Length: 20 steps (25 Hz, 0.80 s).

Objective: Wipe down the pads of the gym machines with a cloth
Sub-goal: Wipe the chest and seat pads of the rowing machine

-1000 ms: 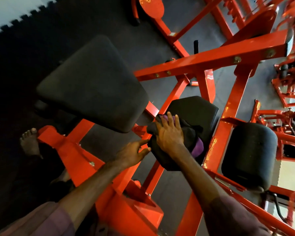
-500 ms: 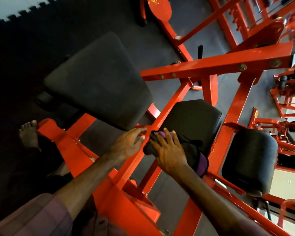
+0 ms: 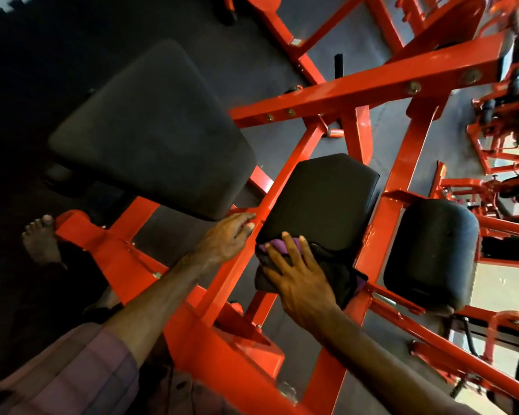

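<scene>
A black and purple cloth (image 3: 336, 272) lies on the near end of a small black square pad (image 3: 321, 202) at centre. My right hand (image 3: 297, 277) presses flat on the cloth with straight, spread fingers. My left hand (image 3: 225, 238) rests on the orange frame bar (image 3: 285, 181) just left of that pad, fingers loosely bent over the bar. A large black seat pad (image 3: 153, 130) sits up and to the left. A rounded black roller pad (image 3: 432, 253) hangs to the right.
Orange steel beams (image 3: 372, 88) cross the view around the pads. My bare foot (image 3: 39, 241) stands on the dark rubber floor at left. More orange machines (image 3: 504, 121) crowd the right side.
My right hand has dragged the cloth toward me, down to the near end of the small pad. My left hand moved up onto the orange bar beside it.
</scene>
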Tool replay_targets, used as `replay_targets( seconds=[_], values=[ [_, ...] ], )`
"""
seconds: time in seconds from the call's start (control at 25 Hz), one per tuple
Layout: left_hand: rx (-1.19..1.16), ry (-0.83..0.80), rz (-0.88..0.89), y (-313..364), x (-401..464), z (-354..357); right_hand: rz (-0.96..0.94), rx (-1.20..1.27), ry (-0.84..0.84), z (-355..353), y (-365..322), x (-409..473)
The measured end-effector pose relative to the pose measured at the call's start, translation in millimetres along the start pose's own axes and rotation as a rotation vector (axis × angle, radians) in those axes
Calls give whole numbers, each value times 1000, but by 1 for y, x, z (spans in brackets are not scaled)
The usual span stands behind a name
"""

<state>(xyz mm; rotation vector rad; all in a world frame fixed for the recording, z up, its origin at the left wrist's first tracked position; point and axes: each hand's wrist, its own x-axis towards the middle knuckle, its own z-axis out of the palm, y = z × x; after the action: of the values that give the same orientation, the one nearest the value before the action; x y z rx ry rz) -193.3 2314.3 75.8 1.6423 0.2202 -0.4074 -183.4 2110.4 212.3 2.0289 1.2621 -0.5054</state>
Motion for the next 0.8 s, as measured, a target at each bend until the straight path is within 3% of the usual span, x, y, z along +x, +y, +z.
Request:
replay_targets(
  seconds=[0.24, 0.44, 0.8],
  values=[
    [-2, -36, 33, 11, 17, 8, 141, 79, -33, -5, -1, 64],
    [37, -110, -11, 30, 26, 22, 177, 79, 231, 4, 1, -32],
    [56, -106, 26, 21, 30, 36, 722, 236, 262, -11, 62, 15]
  ],
)
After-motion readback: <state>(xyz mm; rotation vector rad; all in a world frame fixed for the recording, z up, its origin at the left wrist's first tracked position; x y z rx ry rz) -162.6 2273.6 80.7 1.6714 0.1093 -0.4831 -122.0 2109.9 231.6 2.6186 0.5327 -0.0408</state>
